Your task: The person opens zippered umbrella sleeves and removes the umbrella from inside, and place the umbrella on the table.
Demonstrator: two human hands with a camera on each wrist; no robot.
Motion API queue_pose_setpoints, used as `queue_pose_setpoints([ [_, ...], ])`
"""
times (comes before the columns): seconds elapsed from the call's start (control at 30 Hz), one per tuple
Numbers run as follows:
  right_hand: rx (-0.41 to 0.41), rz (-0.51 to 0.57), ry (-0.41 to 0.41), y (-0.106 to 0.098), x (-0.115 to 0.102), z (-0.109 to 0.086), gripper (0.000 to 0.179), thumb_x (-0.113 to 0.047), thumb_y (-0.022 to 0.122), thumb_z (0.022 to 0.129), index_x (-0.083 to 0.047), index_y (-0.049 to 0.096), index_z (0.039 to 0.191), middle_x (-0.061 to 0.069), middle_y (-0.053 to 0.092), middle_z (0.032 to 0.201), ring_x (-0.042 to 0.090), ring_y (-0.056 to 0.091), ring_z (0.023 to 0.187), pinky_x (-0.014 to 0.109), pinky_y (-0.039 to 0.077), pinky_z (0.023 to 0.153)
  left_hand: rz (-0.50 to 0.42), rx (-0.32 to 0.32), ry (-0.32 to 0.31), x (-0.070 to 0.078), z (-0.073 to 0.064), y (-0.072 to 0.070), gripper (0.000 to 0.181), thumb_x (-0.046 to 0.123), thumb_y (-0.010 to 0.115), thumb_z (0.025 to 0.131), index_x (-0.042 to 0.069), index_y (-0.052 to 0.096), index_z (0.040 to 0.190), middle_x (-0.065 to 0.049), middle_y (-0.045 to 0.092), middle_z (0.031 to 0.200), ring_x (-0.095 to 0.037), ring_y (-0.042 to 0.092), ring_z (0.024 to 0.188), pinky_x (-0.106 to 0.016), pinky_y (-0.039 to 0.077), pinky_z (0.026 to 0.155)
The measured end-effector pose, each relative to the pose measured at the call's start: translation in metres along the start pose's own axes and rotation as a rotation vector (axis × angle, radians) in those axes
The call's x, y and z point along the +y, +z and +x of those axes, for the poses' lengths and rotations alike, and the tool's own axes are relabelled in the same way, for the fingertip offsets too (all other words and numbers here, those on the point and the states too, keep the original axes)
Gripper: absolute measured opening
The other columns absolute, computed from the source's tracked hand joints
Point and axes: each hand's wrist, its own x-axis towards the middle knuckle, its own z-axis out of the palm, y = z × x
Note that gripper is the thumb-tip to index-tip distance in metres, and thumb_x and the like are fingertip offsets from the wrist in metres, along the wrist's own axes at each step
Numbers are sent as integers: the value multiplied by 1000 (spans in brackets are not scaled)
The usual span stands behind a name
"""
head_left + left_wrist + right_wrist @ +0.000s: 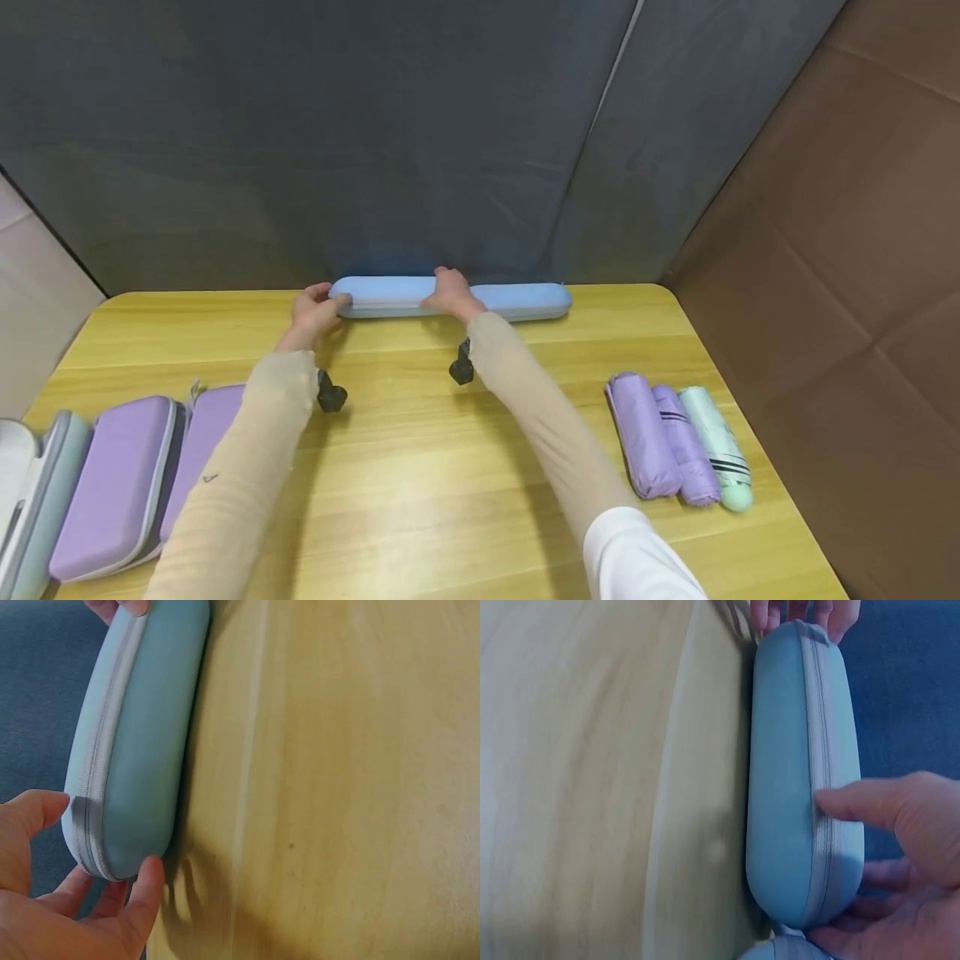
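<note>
Along the table's back edge lie two light blue zippered hard cases, end to end. The left case [386, 290] sits between my hands, and the right case [525, 298] continues past my right hand. My left hand [311, 314] grips the left case's outer end, thumb on one side and fingers curled round the tip. With my right hand [453, 294] I hold the same case near its inner end. In the right wrist view that thumb presses the zipper [821, 750] and the fingers reach behind. A bit of the second case [784, 951] shows below.
Purple zippered cases [116, 483] and a pale green and white case [56, 492] stand at the left, partly behind my left forearm. Folded umbrellas lie at the right: a large purple umbrella [641, 433], a slimmer purple umbrella [686, 450] and a mint umbrella [712, 437]. A dark grey partition [337, 150] rises behind the table.
</note>
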Motion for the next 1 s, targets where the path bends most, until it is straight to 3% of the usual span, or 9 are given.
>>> queue_pose_setpoints([
  [0.17,36,-62,58,2,-6,-4,44,-27,70,83,1,55,115,17,51,122,28,50,109,38,45,89,17,-1,18,-2,-2,-1,66,13,57,90,0,24,146,-19,28,146,-28,37,125,-36,40,101],
  [0.37,-5,-50,86,2,-10,-8,58,-20,71,82,0,44,129,15,54,116,25,53,99,35,47,79,70,-53,41,-7,-5,-10,72,9,59,87,-1,20,147,-20,23,149,-30,33,129,-37,38,102],
  [0.47,-36,-104,54,3,-11,-9,50,-16,68,84,0,46,126,13,55,112,23,51,91,33,44,72,117,-82,63,-9,-7,-16,75,8,60,85,-1,19,147,-22,23,149,-31,33,129,-33,43,98],
  [0.6,-60,-256,-28,5,-11,-7,29,-17,67,83,-2,56,105,11,56,110,24,49,95,33,40,80,160,-92,92,-13,-9,-23,74,7,62,82,-3,25,145,-22,28,145,-30,37,123,-20,48,81],
  [0.67,-58,-318,-67,8,-10,-6,31,-22,70,81,-2,58,103,11,56,113,25,50,103,33,39,91,165,-102,106,-15,-10,-25,73,6,63,81,-4,27,144,-23,29,143,-30,38,121,-17,48,75],
  [0.77,-43,-352,-95,12,-8,-6,50,-30,76,77,-2,56,114,13,54,120,28,47,116,37,36,101,164,-122,112,-18,-13,-29,74,5,63,82,-5,25,144,-26,27,143,-32,37,122,-18,49,77],
  [0.9,-28,-371,-129,17,-2,-10,68,-36,76,76,0,50,127,14,52,125,28,46,119,36,38,101,174,-134,113,-20,-18,-30,77,5,65,82,-7,22,144,-27,27,142,-32,39,119,-20,50,78],
  [1.0,-13,-330,-151,18,1,-15,69,-34,78,75,1,50,127,14,52,128,28,45,121,34,38,100,188,-136,118,-20,-24,-29,76,4,65,82,-9,23,143,-29,27,140,-32,42,114,-20,51,75],
])
